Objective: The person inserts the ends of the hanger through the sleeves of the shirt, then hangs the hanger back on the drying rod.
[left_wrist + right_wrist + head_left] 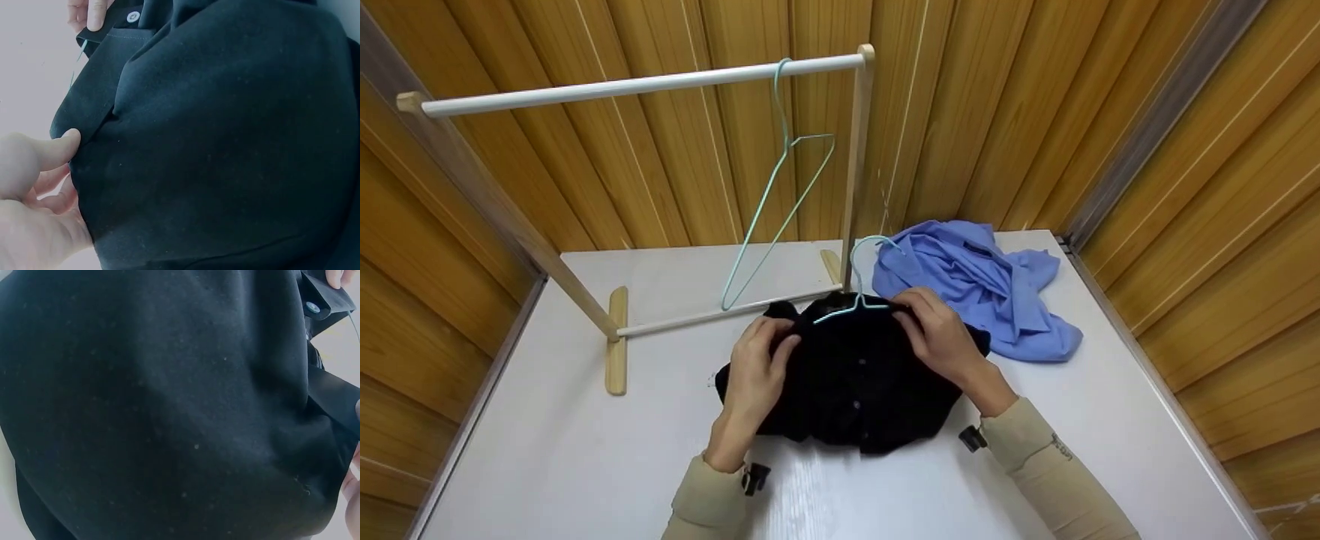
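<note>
Both hands at work in front of the rack (510, 214), near the foot of its right post (856, 165). Left hand (757, 367) sits left of that post, forearm coming up steeply from the near side, fingers bent over to the far side of the cloth. Left grip clamped on the edge of a black shirt (885, 390); left wrist view gives the thumb (59, 153) on top at a folded flap (93, 93), fingers behind. Right hand (945, 337) sits right of the rack's right post, forearm slanting in from the near right, back of the hand up, thumb and forefinger pinching. Right grip likewise clamped on the shirt's edge, beside one arm of a pale green hanger (860, 301); right wrist view is mostly cloth. Beige sleeves (709, 495) end at the wrists, a small black clip (756, 478) at the inner side of each. Shirt lies bunched on the white counter (532, 450), in front of the rack's right post, buttons (856, 405) facing up. Hanger's arms run into the shirt's neck, outer ends hidden; hook stands out above the cloth by the rack's right post, curling right. Second hanger (787, 144), same colour, hangs from the rack's white rail (607, 88), near the right post. Blue garment (967, 277) crumpled on the counter, right of the rack, just beside the shirt; contact between them cannot be told.
</note>
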{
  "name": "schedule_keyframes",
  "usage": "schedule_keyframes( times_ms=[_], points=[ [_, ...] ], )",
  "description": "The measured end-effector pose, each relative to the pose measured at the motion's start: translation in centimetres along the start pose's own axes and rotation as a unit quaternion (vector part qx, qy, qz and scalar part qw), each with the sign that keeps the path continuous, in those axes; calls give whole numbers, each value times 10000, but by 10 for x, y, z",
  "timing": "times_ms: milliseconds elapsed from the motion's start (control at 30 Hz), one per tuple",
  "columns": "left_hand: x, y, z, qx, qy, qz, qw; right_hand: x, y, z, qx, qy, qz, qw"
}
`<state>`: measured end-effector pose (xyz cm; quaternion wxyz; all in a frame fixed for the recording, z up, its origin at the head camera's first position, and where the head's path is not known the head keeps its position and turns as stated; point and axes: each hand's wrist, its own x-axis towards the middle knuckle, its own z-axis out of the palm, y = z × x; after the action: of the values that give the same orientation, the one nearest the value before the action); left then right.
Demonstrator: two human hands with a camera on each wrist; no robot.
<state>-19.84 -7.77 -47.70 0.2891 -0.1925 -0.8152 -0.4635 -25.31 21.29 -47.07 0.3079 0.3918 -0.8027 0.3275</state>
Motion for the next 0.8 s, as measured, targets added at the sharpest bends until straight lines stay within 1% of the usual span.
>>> schedule_keyframes(
  times_ms=[167,333,567,700,800],
  points=[
    [0,-1,-4,16,3,-114,9999,-2,2,-4,-96,-53,58,9999],
    [1,-2,-8,44,-16,-220,9997,-3,3,-6,-228,-139,-23,9996],
    [1,-7,-12,60,14,-172,9998,-6,4,-5,-224,-276,82,9993],
    [1,-9,-14,-34,-103,-218,9997,-7,3,-4,-188,-302,125,9993],
    [1,-11,-16,-110,-256,-299,9992,-8,3,-4,-45,-222,130,9997]
  ],
)
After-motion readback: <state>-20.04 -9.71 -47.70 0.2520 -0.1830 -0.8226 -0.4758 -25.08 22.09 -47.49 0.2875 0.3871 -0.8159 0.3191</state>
